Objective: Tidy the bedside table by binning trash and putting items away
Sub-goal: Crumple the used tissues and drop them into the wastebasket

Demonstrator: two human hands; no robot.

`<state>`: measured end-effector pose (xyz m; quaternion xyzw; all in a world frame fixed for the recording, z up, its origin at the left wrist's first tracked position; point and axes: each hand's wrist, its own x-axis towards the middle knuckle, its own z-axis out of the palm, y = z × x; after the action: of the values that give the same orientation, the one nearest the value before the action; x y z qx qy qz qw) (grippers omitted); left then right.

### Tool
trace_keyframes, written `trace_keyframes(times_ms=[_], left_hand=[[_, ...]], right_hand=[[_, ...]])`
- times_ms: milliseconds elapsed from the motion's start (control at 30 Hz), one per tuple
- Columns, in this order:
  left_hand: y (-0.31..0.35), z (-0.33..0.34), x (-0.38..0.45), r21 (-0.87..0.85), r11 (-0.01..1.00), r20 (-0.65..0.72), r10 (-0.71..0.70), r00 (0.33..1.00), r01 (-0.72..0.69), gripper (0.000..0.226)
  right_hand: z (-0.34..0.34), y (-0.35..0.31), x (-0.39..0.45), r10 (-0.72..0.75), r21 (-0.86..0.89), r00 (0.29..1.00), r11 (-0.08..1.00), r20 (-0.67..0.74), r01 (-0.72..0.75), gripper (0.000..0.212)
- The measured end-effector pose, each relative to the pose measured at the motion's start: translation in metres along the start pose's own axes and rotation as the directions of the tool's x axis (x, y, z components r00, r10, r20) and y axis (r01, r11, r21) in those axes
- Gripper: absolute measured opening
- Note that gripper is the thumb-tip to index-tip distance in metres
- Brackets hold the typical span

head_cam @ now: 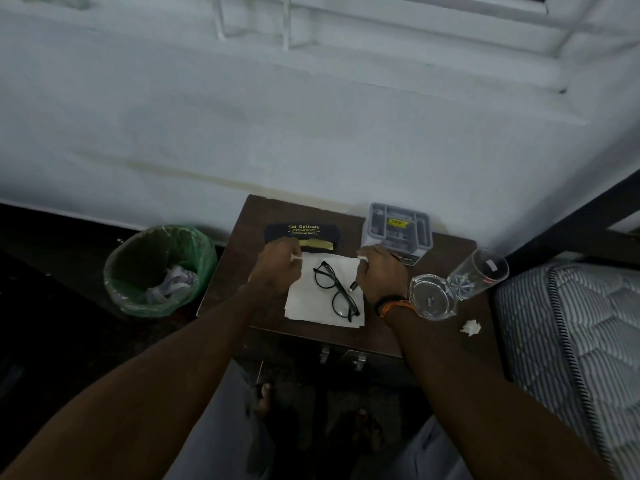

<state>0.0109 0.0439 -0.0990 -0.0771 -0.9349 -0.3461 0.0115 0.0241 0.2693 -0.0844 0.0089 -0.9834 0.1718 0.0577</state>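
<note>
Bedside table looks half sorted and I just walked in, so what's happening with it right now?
A person stands over the bedside table, pinching the far corners of a white tissue with the left hand and the right hand. Black glasses lie on that tissue. Behind it sits a dark glasses case. A crumpled scrap still lies near the table's right edge, beside a glass ashtray and a tumbler. The green-lined bin on the floor already holds some crumpled paper.
</note>
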Motion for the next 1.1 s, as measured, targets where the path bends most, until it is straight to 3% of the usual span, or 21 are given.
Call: trace_keyframes(times_ms=[133,233,433,667,800,867,967,1033,1100], left_hand=[[0.001,0.008,0.001,-0.022,1.0,0.004,-0.002,1.0,0.002,0.006],[-0.002,0.012,0.001,-0.038,0.999,0.008,-0.007,1.0,0.007,0.006],[-0.011,0.017,0.0,-0.036,0.999,0.012,-0.009,1.0,0.009,0.006],[0.009,0.01,-0.003,-0.109,0.993,-0.031,0.033,0.999,-0.037,0.017],[0.044,0.012,-0.002,-0.227,0.974,-0.001,-0.02,1.0,0.02,0.019],[0.063,0.017,-0.002,-0.248,0.968,0.035,-0.03,0.999,0.038,0.014],[0.09,0.03,-0.007,-0.251,0.968,0.083,-0.006,0.997,0.026,0.009],[0.105,0.037,-0.011,-0.226,0.974,0.11,0.021,0.994,0.005,0.006],[0.119,0.047,-0.016,-0.232,0.973,0.134,0.046,0.99,-0.014,0.003]], right_hand=[[0.004,-0.003,0.013,0.09,-0.073,0.982,0.994,0.169,-0.079,0.045],[0.007,0.001,0.019,0.15,-0.118,0.97,0.985,0.191,-0.129,0.045],[0.01,0.004,0.025,0.134,-0.142,0.985,0.983,0.11,-0.118,0.026],[-0.009,0.003,0.009,0.122,0.107,0.992,0.987,-0.029,-0.118,0.011],[-0.028,0.014,-0.014,0.131,0.181,0.99,0.976,-0.05,-0.12,0.004],[-0.037,0.023,-0.026,0.147,0.207,0.985,0.97,-0.096,-0.124,0.006],[-0.055,0.046,-0.048,0.18,0.235,0.961,0.963,-0.208,-0.129,0.026],[-0.065,0.067,-0.063,0.198,0.228,0.943,0.964,-0.267,-0.138,0.025],[-0.074,0.09,-0.078,0.284,0.168,0.921,0.955,-0.267,-0.246,0.018]])
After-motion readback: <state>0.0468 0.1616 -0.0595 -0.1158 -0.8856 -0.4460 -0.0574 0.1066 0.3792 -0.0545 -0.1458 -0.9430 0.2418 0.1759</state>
